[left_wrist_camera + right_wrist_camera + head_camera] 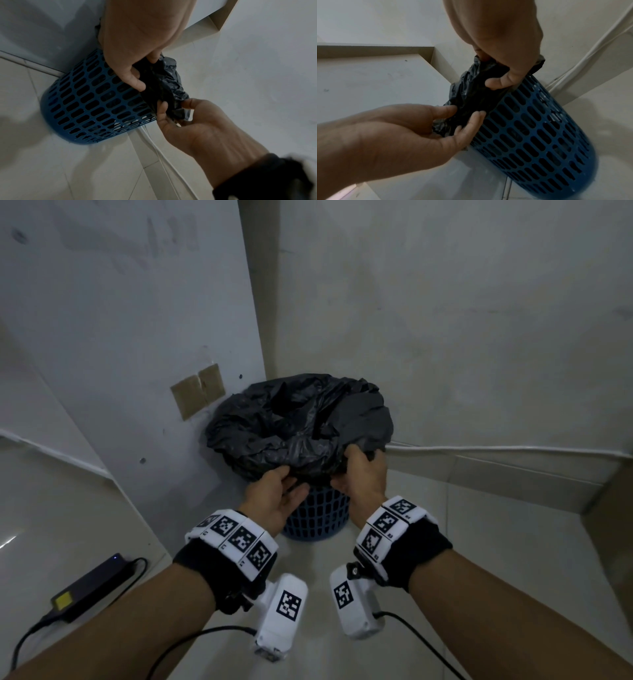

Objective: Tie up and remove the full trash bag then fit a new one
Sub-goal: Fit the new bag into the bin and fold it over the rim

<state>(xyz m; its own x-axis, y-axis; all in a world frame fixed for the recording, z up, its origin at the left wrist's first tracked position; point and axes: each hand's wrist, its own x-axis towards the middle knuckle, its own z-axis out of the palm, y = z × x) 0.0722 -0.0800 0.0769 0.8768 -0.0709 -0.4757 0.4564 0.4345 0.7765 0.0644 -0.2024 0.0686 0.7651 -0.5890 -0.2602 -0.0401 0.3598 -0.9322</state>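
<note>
Black bag (301,419) lining blue bin (317,515) in the wall corner, edge folded over the rim. Left hand (274,498) pinching the near fold between thumb and fingers. Right hand (363,470) gripping the fold just beside. Power brick (92,587) on floor, far left.

Crinkled, faintly glossy black plastic bag (301,419) lines a matt blue perforated plastic basket (317,517) on smooth glossy floor tiles (479,559)

Dim corner of pale walls (445,320), tiled floor (496,542); black power adapter (92,587) lies at left
</note>
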